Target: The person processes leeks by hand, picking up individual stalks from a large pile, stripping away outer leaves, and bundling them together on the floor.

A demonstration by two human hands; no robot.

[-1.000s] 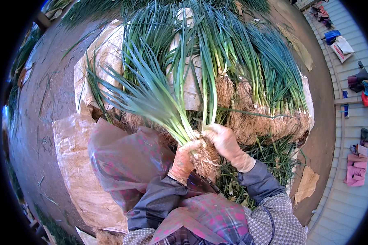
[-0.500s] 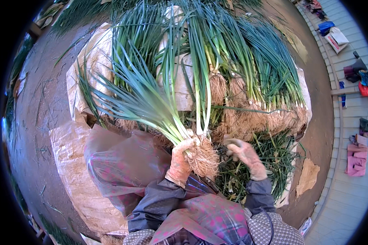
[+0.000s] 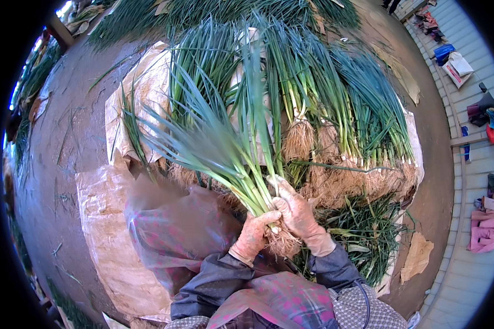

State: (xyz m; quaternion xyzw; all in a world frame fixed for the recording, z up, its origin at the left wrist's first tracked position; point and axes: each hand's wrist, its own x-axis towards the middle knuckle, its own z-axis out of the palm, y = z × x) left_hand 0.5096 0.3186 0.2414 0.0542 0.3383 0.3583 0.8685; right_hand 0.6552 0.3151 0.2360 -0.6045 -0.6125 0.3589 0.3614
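Observation:
My left hand (image 3: 251, 237), in a soiled glove, is closed round the lower stems of a bunch of green onions (image 3: 240, 176). The long green leaves fan away from me to the upper left, partly blurred. A tangle of pale brown roots (image 3: 282, 241) hangs below the grip, between my wrists. My right hand (image 3: 301, 218), gloved too, presses against the right side of the same bunch. Its fingers are bent round the white stem ends, and its thumb side meets my left hand. Part of the stems is hidden behind the fingers.
Rows of green onions (image 3: 340, 109) lie ahead, roots toward me, on pale sacking (image 3: 142, 98). Loose green trimmings (image 3: 362, 236) are heaped at the right. Translucent pink-dotted plastic (image 3: 170, 236) covers my lap. More onions (image 3: 219, 13) lie farther off.
My right hand has moved left from open air onto the bunch and closed on its stems. The bunch has shifted slightly right and down in the picture, its stems drawn closer together.

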